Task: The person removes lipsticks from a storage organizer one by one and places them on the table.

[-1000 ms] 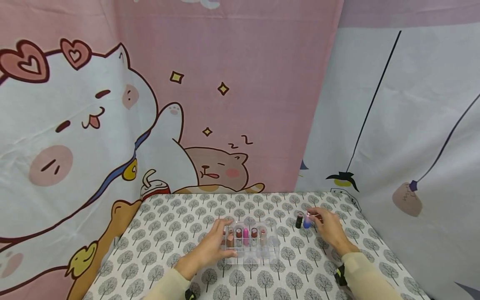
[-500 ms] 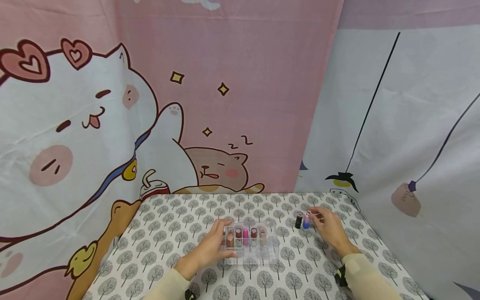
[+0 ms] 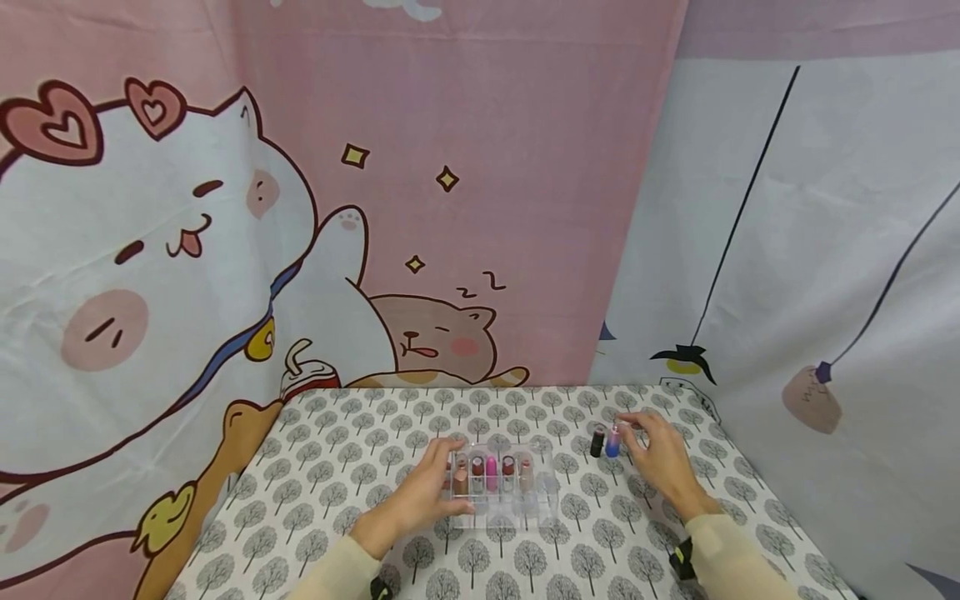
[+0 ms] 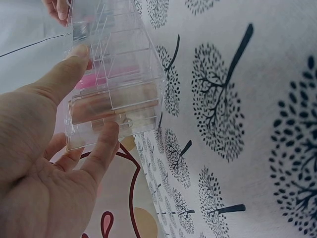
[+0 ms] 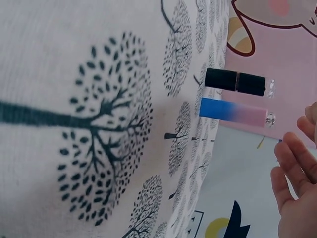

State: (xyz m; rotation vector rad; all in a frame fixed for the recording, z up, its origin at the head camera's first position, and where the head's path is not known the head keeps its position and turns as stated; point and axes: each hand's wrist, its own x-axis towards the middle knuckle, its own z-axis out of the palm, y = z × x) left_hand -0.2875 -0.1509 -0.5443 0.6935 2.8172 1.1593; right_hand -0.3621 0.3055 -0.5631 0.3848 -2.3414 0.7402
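My left hand [image 3: 423,492] grips the left end of a clear plastic lipstick organizer [image 3: 546,487], thumb in front and fingers behind. In its row of slots stand several lipsticks, among them a bright pink one [image 3: 491,473] in the middle and a brown one [image 4: 94,106] nearest my fingers. To the right, a black lipstick tube [image 5: 235,82] and a blue-to-pink lipstick tube [image 5: 233,112] stand upright side by side, both with clear tops. My right hand [image 3: 663,458] is just right of the blue-to-pink tube, its parted fingers [image 5: 292,153] apart from the top.
A white tablecloth [image 3: 360,450] printed with grey trees covers the table. Behind it hangs a pink cartoon curtain [image 3: 517,208], and a pale one [image 3: 862,208] hangs at the right, close to the table's side.
My right fingers have parted and come off the top of the blue-to-pink lipstick tube, which stays standing. The left hand and the organizer have not moved.
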